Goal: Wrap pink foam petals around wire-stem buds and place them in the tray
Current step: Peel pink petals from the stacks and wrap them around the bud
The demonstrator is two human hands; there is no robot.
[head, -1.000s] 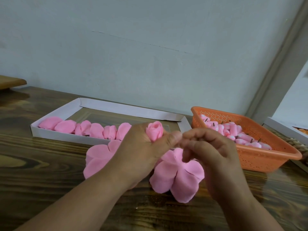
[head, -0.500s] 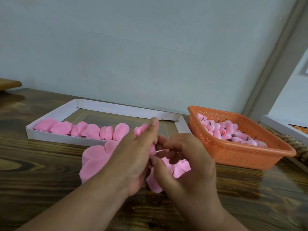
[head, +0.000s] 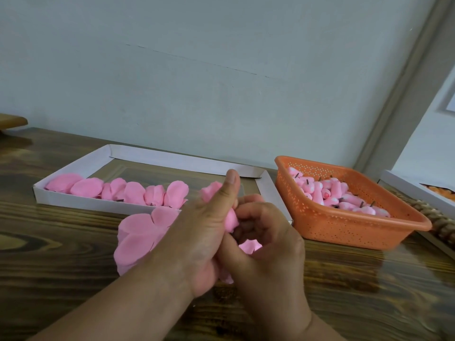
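Here both hands meet over the middle of the table (head: 61, 254), near its front edge, working 1 bud. The left hand (head: 197, 239) curls its fingers round the pink foam bud (head: 231, 219), thumb raised straight along it, with foam showing above the thumb and beside it. The right hand (head: 268, 244) has its fingers curled in against the same bud, pinching the foam petal sheet (head: 247, 246) that peeks out beneath.

To wrap well, I judge the left hand should hold the bud steady while the right draws each petal snug and overlapping, keeping the base pinched so nothing springs open.

A stack of loose petal sheets (head: 138, 237) lies on the table just left of the hands. Behind them the white cardboard tray (head: 73, 168) holds a row of wrapped flowers (head: 118, 191) along its near wall. The orange plastic basket (head: 344, 230), toward the right edge, holds bare wire-stem buds (head: 339, 195).

The wire stem is hidden inside the hands, as is most of the petal sheet; how many petals are already wrapped cannot be told. Another tray at the far right is cut off.
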